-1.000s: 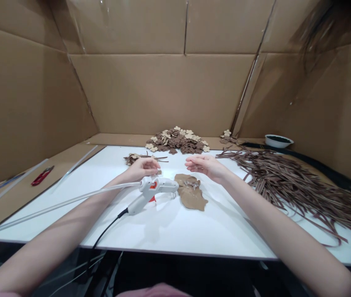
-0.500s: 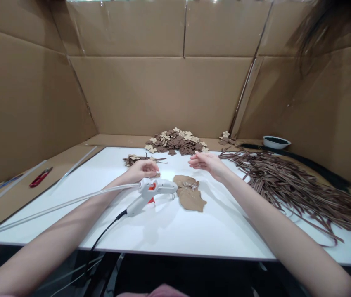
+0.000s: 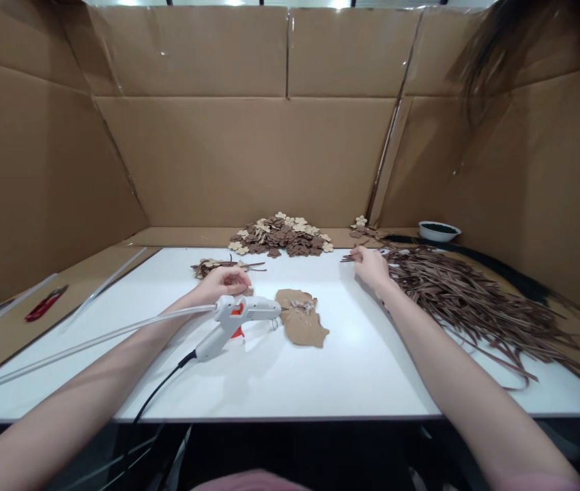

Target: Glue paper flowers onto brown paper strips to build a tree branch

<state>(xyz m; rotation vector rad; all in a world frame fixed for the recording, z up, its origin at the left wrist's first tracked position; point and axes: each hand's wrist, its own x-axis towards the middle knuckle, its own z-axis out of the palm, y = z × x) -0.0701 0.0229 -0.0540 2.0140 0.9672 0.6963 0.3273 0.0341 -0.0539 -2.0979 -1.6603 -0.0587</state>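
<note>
My left hand (image 3: 229, 280) is closed on a small brown flower piece (image 3: 248, 291), mostly hidden under the fingers, behind the glue gun. My right hand (image 3: 369, 264) has its fingers pinched at the left ends of the brown strips (image 3: 464, 293). A white glue gun (image 3: 252, 308) with an orange trigger stands on the white table (image 3: 361, 382), its nozzle by a glue-marked brown sheet (image 3: 303, 327). Beyond my left hand lies a small bundle of strips and flowers (image 3: 208, 267).
A heap of brown and cream flower pieces (image 3: 282, 235) sits at the back centre, with a few more (image 3: 361, 227) to its right. A white bowl (image 3: 439, 233) stands back right. A red cutter (image 3: 45, 305) lies left. Cardboard walls (image 3: 249, 157) surround the table.
My right hand has moved right, from above the white table to the strips, and its fingers have closed there. The whole view has shifted slightly. My left hand stays behind the glue gun.
</note>
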